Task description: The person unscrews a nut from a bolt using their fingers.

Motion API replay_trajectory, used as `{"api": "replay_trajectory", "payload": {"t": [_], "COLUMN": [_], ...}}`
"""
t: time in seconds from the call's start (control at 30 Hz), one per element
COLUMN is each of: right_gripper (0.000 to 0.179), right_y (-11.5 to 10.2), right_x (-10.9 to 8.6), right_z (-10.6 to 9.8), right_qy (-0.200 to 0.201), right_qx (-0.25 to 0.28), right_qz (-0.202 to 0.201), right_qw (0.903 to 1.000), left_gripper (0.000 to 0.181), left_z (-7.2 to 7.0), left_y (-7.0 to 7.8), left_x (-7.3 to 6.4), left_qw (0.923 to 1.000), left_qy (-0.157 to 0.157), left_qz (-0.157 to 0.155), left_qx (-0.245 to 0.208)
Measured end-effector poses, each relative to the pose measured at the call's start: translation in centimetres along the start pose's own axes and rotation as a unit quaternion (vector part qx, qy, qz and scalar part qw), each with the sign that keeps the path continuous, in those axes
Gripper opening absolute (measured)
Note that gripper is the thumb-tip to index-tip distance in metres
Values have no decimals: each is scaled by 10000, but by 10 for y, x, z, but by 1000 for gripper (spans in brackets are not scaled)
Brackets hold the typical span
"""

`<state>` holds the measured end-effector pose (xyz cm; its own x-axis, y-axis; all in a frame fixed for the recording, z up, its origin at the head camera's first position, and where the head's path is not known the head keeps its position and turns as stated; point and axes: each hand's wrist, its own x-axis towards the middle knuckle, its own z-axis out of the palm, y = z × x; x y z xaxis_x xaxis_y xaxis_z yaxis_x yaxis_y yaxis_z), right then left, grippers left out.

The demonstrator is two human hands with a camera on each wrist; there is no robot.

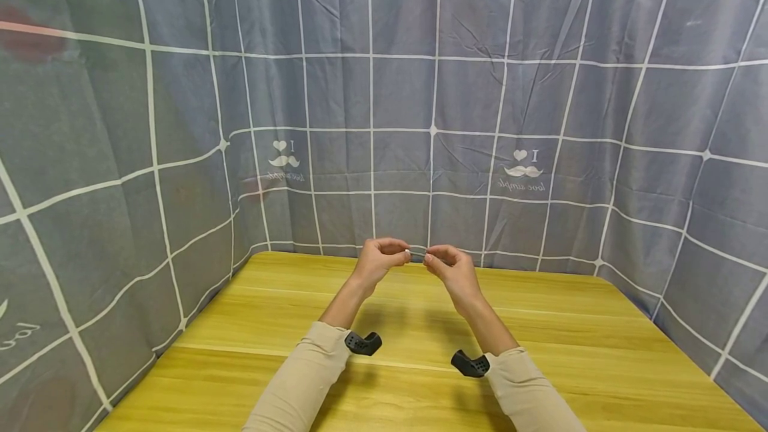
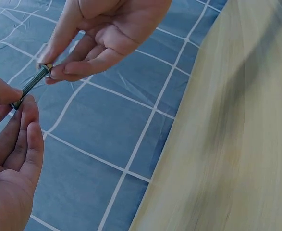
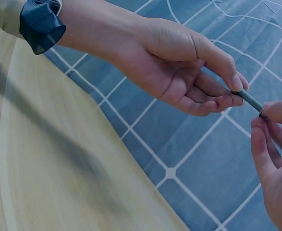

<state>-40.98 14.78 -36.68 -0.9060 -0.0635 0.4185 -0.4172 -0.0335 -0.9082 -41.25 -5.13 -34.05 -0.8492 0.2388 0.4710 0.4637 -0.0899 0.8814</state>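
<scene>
A slim, silver threaded bolt (image 2: 33, 82) spans the gap between both hands, raised over the table's far edge. My left hand (image 1: 376, 263) pinches one end of it between thumb and fingertips. At the opposite end, my right hand (image 1: 459, 276) pinches with thumb and fingers around a small brass-tinted nut or head (image 2: 49, 66) with a ring beside it. Between the fingertips the ridged shaft shows bare in the left wrist view. From the right wrist side, the bolt (image 3: 250, 100) slants down from the left fingertips to the right ones, which partly cover its end.
Below the hands lies a yellow wood-grain table (image 1: 384, 385), with their shadows on it. Grey curtain (image 1: 402, 92) with white grid lines hangs around the back and sides. Each beige sleeve has a black wrist device (image 1: 363, 343) at its cuff.
</scene>
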Motion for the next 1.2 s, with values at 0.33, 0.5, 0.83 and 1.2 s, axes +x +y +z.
{"api": "replay_trajectory", "payload": {"t": [0.33, 0.5, 0.83, 1.2], "right_gripper": [24, 26, 29, 30], "right_y": [-2, -1, 1, -1], "right_x": [-1, -2, -1, 0], "right_z": [2, 1, 3, 2], "right_qy": [84, -12, 205, -84], "right_qx": [109, -9, 177, 419], "right_qz": [52, 30, 213, 168], "right_qw": [9999, 10000, 9994, 9989], "left_gripper": [16, 17, 18, 18], "left_z": [1, 0, -4, -7], "left_y": [0, 0, -26, -31], "left_x": [0, -2, 12, 15], "left_qw": [10000, 9999, 9998, 9998], "left_qy": [41, -11, -32, 138], "left_qz": [-41, -143, -217, -113], "left_qx": [-3, -64, -5, -59]}}
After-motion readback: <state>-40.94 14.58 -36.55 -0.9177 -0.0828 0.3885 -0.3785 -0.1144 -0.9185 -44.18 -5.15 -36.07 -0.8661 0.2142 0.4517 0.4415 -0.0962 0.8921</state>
